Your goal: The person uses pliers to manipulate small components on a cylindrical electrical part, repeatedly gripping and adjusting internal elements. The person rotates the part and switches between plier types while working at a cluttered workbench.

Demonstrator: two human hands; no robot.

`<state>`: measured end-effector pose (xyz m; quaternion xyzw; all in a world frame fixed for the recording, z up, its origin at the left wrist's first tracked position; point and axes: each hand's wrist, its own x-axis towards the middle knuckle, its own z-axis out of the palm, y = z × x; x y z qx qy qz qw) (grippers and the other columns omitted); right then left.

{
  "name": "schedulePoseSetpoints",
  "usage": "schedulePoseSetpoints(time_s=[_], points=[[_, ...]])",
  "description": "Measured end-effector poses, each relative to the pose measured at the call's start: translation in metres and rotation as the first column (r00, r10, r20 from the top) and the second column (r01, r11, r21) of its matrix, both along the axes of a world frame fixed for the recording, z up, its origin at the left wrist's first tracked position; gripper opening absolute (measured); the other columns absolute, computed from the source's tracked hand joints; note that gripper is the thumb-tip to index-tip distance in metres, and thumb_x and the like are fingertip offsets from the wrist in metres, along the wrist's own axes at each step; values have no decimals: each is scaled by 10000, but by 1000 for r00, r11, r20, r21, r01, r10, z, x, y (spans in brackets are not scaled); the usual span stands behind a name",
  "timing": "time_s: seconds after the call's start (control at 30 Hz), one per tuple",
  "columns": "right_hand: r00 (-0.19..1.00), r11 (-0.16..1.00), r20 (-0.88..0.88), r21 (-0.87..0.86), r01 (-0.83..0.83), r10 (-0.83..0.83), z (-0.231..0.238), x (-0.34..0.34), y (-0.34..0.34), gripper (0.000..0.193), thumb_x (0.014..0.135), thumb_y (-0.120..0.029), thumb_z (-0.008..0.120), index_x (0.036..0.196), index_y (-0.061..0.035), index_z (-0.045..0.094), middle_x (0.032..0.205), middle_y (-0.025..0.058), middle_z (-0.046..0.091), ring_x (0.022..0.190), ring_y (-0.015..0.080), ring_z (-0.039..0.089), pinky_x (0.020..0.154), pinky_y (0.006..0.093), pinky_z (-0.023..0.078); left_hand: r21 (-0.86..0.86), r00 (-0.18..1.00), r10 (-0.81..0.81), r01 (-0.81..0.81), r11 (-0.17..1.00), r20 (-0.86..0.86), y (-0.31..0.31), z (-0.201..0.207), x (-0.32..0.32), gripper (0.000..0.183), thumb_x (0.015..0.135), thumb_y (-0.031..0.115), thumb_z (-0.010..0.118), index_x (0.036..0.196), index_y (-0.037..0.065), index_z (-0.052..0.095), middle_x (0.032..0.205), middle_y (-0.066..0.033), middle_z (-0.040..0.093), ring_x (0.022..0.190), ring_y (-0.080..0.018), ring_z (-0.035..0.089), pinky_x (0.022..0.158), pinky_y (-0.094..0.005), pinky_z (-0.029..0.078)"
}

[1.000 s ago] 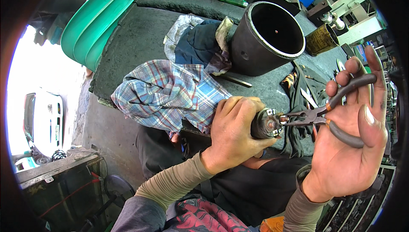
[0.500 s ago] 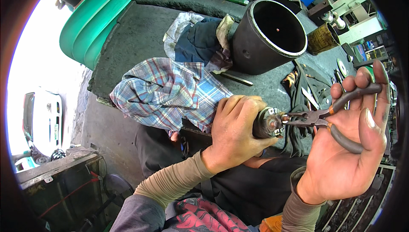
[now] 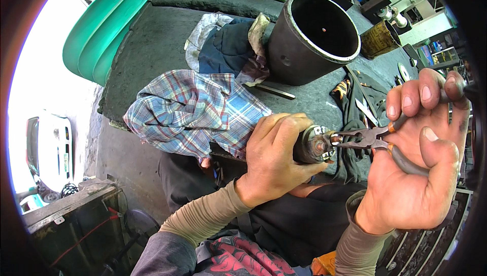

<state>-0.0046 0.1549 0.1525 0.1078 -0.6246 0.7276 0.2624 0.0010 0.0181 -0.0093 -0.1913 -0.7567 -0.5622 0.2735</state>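
My left hand (image 3: 271, 162) is closed around a dark cylindrical part with studs on its end (image 3: 318, 145), holding it with that end facing right. A small copper-coloured stud (image 3: 336, 139) stands out from the end face. In my right hand (image 3: 413, 185) is a pair of pliers (image 3: 373, 138) with dark handles and orange bands. Their jaws reach to the stud from the right; whether they grip it tightly I cannot tell. My right fingers curl over the upper handle, and the thumb lies by the lower one.
Beyond my hands is a dark workbench (image 3: 147, 38) with a plaid cloth (image 3: 177, 108), a blue rag (image 3: 225, 48), a large black pipe section (image 3: 304, 48) and a metal bar (image 3: 275, 91). Black cloth (image 3: 350, 119) lies near the pliers. A rusty can (image 3: 380, 39) stands at the far right.
My right fingers have curled further over the upper plier handle, and the handles look closer together. The jaws stay at the stud. The left hand keeps its hold; the whole view has shifted slightly.
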Motion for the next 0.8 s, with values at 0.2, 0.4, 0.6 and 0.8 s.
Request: schedulePoseSetpoints(time_s=[0.2, 0.4, 0.6, 0.8], points=[[996, 995, 0, 37, -87, 87, 0, -4, 2, 666, 789, -186, 562, 1404, 53, 476, 1150, 158, 468, 986, 227, 451, 885, 392, 411, 26, 999, -16, 15, 1000, 34, 1, -3, 2, 704, 541, 183, 1028, 1155, 66, 703, 1121, -117, 757, 1001, -333, 727, 880, -434, 597], [989, 981, 4, 129, -148, 148, 0, -8, 5, 680, 782, -231, 608, 1398, 21, 465, 1134, 140, 460, 968, 213, 459, 858, 378, 414, 44, 1000, -17, 16, 999, 14, 1, -2, 0, 692, 568, 187, 1038, 1154, 61, 694, 1101, -124, 765, 958, -328, 741, 843, -424, 600], [969, 954, 46, 166, -249, 244, 4, -14, -3, 654, 803, -270, 646, 1378, -21, 461, 1094, 109, 449, 929, 189, 451, 802, 359, 413, 50, 1000, -21, 20, 999, 7, -1, -2, 0, 693, 582, 204, 1055, 1152, 61, 689, 1072, -118, 763, 917, -322, 748, 816, -417, 602], [930, 922, 59, 119, -367, 363, 4, -23, 7, 585, 800, -273, 673, 1311, -73, 469, 1046, 80, 440, 889, 168, 449, 756, 340, 412, 52, 997, -38, 35, 998, 61, -2, 1, 3, 681, 591, 213, 1054, 1152, 69, 697, 1061, -103, 763, 914, -310, 749, 818, -415, 601]])
